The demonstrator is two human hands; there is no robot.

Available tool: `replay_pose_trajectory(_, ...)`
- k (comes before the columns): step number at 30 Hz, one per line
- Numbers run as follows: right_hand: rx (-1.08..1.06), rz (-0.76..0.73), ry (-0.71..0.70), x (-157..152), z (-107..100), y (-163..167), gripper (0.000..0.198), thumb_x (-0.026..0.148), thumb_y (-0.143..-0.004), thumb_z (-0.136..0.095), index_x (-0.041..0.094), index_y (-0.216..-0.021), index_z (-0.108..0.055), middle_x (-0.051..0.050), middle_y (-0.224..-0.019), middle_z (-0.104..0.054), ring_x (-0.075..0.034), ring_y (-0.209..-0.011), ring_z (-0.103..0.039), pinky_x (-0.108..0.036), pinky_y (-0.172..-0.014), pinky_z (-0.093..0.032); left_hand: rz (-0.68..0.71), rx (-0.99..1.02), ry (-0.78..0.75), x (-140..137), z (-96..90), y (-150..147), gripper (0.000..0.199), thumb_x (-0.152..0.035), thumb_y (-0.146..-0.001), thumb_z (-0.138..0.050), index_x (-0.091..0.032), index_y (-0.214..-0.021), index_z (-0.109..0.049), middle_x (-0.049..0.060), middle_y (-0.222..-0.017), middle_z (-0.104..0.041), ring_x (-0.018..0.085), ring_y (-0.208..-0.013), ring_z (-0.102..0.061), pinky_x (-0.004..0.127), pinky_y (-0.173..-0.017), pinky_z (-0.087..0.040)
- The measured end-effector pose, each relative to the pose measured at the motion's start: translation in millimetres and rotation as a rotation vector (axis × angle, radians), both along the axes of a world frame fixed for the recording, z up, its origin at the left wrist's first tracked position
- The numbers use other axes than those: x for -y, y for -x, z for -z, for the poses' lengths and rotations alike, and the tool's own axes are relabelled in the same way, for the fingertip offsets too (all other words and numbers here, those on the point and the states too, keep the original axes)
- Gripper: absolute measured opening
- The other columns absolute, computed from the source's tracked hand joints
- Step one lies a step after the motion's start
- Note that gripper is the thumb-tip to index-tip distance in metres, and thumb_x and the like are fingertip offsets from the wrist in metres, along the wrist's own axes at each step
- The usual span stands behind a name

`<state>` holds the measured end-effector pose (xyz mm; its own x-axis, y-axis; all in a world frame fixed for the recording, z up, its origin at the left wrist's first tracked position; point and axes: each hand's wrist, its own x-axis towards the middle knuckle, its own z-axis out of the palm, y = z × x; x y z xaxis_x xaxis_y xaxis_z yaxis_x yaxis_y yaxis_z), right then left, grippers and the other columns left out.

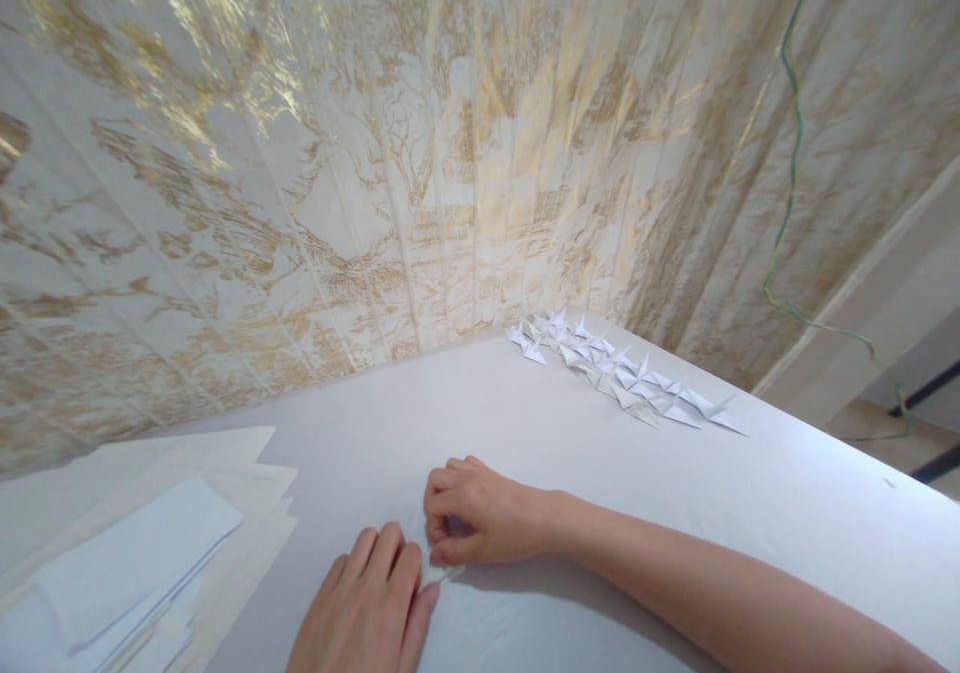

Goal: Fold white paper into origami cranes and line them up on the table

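A small piece of white paper (442, 565) is pressed flat against the white desk (750, 513) near its front edge, and it is nearly lost against the pale surface, so its exact outline cannot be made out. The left hand (367, 608) is laid palm down on the desk at the front edge, fingers held together and extended, with the fingertips touching the paper. The right hand (480, 513) is placed just beyond it, fingers curled inward and thumb drawn in, pinched together on the paper's edge; the forearm is stretched across the desk toward the right front corner. At the left front corner a loose stack of paper sheets (142, 543) is spread, white sheets lying over cream ones. Toward the back right edge of the desk, well apart from both hands, a row of folded white paper figures (622, 373) is lined up. Behind the desk a cream curtain (375, 153) with a gold pattern is hung, and a green cord (791, 153) is seen dangling at the right.
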<state>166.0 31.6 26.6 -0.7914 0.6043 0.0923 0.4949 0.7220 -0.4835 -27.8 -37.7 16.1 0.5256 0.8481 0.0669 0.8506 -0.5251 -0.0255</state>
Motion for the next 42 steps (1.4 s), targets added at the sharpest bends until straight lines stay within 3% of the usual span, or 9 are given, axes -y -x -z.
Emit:
replay_pose_trajectory(9,-0.011,0.004,-0.026,0.7,0.4,-0.2,0.015,0.028,-0.082,-0.072,0.017,-0.077,-0.063,-0.001,-0.089,-0.058,-0.016,-0.086,-0.052,-0.03,-0.082,-0.036,0.013,0.062,-0.022,-0.3,4.5,0.2,0.029,-0.033,-0.096,-0.042,-0.021,-0.096,-0.068,0.01,-0.102,-0.068,0.029,-0.095,-0.062,0.046,-0.081,-0.052)
replay_pose_trajectory(42,-0.005,0.014,-0.055,2.1,1.8,1.8,0.013,0.025,-0.08,-0.072,0.018,-0.075,-0.062,-0.001,-0.086,-0.058,-0.016,-0.085,-0.052,-0.029,-0.081,-0.035,-0.019,0.055,-0.006,-1.3,5.6,-1.7,0.029,-0.026,-0.095,-0.04,-0.021,-0.096,-0.068,0.008,-0.099,-0.067,0.029,-0.095,-0.061,0.046,-0.08,-0.05)
